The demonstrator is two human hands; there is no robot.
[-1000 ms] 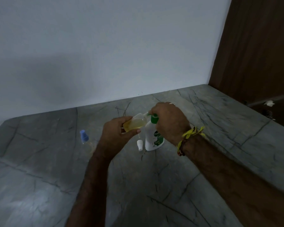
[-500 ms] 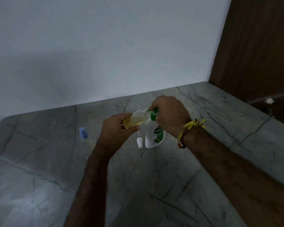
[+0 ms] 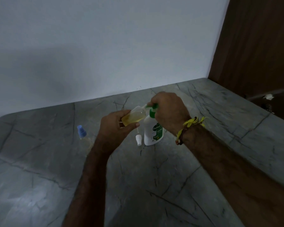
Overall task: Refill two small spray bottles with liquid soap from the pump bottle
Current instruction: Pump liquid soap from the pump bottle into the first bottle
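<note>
Left hand: my left hand [image 3: 116,126], centre of the frame, is wrapped around the small bottle [image 3: 133,117], holding it tilted with its open neck up against the pump spout.
Right hand: my right hand [image 3: 168,110] is closed over the green pump head of the soap bottle [image 3: 153,131], which stands on the grey stone counter [image 3: 154,185] just right of centre.
Fill level: I judge roughly half yellow liquid in the tilted bottle.
Loose cap: a white sprayer top [image 3: 138,139] with its tube lies on the counter, just left of the soap bottle.
Second bottle: the blue-capped bottle [image 3: 81,131] stands well apart at centre left, still capped.
Risk: if the neck slips off the spout, soap runs down my fingers and onto the counter; a hard press could also tip the soap bottle.
Change: from half a second ago, grip and alignment match; both hands sit slightly higher in the frame, probably my head moving.
</note>
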